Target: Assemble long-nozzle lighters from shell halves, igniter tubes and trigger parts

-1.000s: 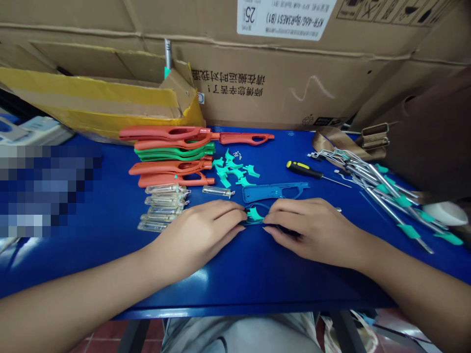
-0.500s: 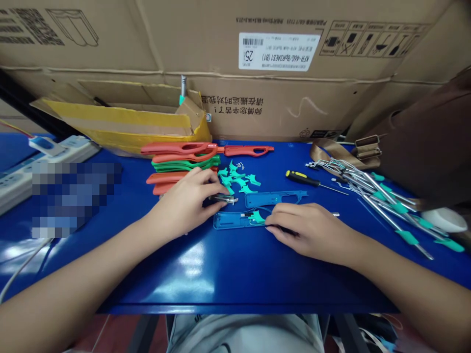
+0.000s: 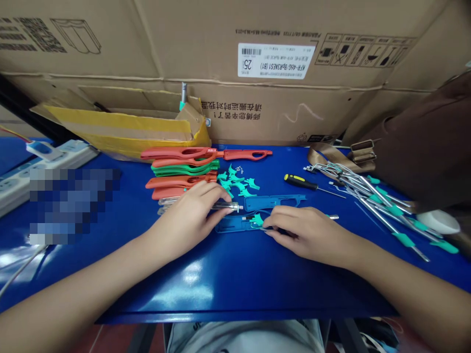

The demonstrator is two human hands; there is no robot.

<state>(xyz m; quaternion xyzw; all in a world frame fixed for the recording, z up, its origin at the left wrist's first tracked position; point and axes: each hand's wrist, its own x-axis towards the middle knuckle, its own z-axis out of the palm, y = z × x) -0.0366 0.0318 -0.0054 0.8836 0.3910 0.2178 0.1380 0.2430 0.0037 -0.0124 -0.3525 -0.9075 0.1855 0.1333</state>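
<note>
Blue plastic shell point(image 3: 232, 225) lay on the worktop point(image 3: 239, 284), my right hand point(image 3: 309, 233) pinching its right end while my left hand point(image 3: 187, 215) pinched a clear tube point(image 3: 228, 207) just beyond it.

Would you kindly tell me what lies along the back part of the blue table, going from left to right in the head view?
White power strip → stack of orange and green handle shells → pile of small teal parts → screwdriver → bundle of metal rods → white rounded object.
</note>
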